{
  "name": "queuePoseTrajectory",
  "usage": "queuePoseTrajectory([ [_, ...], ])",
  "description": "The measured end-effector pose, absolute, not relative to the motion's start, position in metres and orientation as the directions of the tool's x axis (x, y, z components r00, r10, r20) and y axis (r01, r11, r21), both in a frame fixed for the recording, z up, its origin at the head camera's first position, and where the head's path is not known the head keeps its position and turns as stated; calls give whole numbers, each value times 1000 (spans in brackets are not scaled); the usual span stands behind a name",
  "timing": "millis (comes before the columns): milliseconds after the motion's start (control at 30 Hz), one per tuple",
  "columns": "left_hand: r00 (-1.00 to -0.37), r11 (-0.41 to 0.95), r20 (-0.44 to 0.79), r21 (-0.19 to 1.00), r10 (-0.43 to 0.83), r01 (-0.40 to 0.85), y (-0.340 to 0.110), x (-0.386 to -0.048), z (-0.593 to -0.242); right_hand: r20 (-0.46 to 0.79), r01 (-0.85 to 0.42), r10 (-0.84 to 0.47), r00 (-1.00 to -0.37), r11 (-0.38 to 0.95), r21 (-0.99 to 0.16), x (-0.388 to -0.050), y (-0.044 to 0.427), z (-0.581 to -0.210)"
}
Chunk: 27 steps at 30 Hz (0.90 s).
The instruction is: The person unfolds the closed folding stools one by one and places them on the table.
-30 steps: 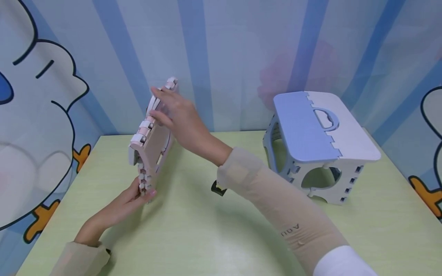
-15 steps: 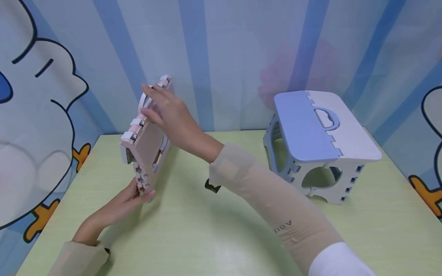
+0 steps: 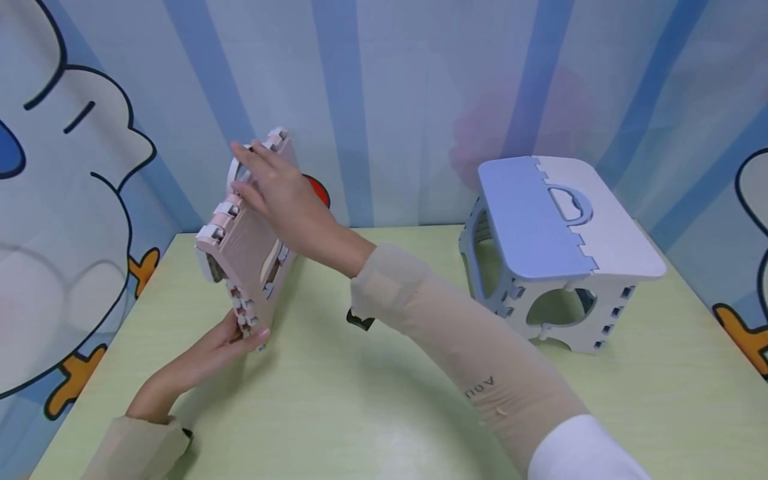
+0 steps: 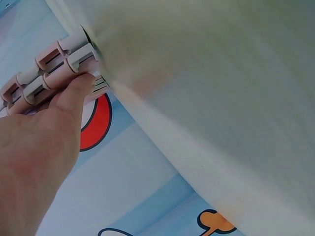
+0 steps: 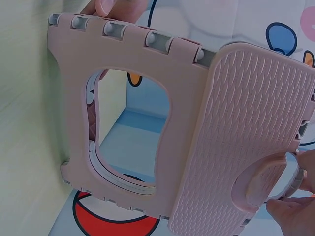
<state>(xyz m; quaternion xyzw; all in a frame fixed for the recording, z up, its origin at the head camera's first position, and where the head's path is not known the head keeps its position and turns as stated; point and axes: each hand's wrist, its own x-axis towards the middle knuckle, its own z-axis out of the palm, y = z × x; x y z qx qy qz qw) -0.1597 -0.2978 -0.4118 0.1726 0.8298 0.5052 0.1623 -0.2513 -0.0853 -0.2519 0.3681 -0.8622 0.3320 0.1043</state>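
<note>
Two hands grip the pink folding stool between them, fingers bent, left below, right above.

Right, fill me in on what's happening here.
A person is holding a pink folding stool, which looks folded, tilted up over the left side of the table. The left hand grips its lower end, while the right hand holds it at the handle along the top edge. A blue-and-white stool stands unfolded on the right, with neither hand on it.
</note>
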Motion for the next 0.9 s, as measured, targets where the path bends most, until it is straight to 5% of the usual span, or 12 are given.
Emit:
queuePoseTrajectory([
  [367, -892, 445, -140, 892, 429, 74, -301, -159, -409, 435, -736, -594, -676, 552, -391, -253, -98, -251],
  [900, -901, 474, -178, 880, 395, 34, -306, -159, -408, 327, -676, -593, -736, 661, -325, -253, -115, -246],
])
